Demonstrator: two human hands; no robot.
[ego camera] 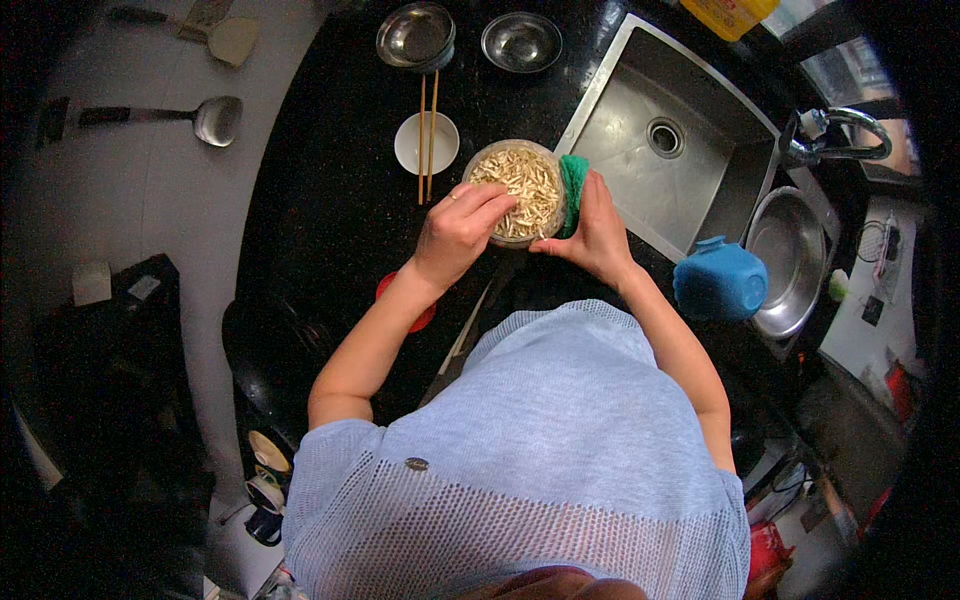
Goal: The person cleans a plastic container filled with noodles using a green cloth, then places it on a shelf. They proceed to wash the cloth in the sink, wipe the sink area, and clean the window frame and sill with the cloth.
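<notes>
A clear round container (553,229) full of thin pale dried shreds (534,176) sits on the black counter by the sink's near left corner. My left hand (459,234) reaches over its left rim, fingertips down among the shreds; whether they pinch any is hidden. From the right, my right hand (594,231) steadies the container, thumb at its near side and fingers along a green scrubbing cloth (573,191) beside it. A red lid-like disc (424,318) lies partly under my left forearm.
Two wooden chopsticks (432,135) rest across a white bowl (406,146). Metal bowls (415,34) (521,43) stand farther back. Right of the container is a steel sink (679,176) with a faucet (817,139). A blue plastic vessel (720,281) overlaps a steel basin (787,247). A spatula (217,121) hangs left.
</notes>
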